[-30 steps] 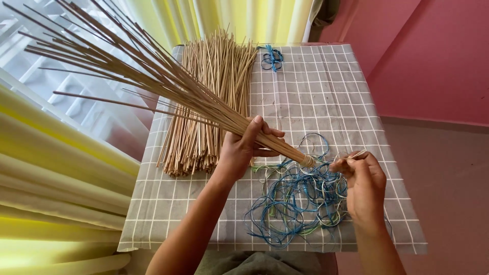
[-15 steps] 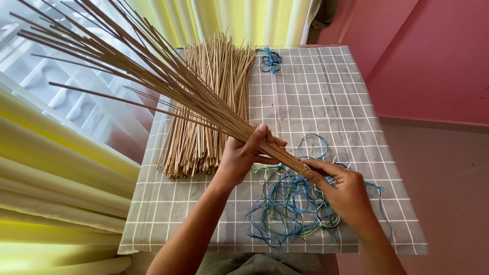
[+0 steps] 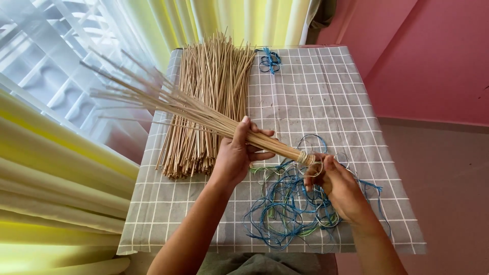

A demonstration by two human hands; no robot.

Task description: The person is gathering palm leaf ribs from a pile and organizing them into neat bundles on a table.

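In the head view, the left hand [image 3: 235, 155] is wrapped firmly around a bundle of thin tan sticks [image 3: 204, 114], gripping it near its lower end, fingers curled over the top and thumb beneath. The bundle slants up and to the left above the table, its free tips fanning apart toward the window. The right hand [image 3: 338, 186] sits at the bundle's bound end, where a pale cord [image 3: 307, 158] is wound around the sticks; its fingertips are pressed together, pinching that cord just beside the wrapping. Below both hands, a loose tangle of blue and green strings [image 3: 285, 209] lies on the grey checked tablecloth [image 3: 326, 102]. A larger pile of sticks [image 3: 211, 102] lies flat on the cloth, left of centre, and a small coil of blue string [image 3: 269, 59] rests near the far edge. Yellow curtains [image 3: 56, 193] hang to the left.
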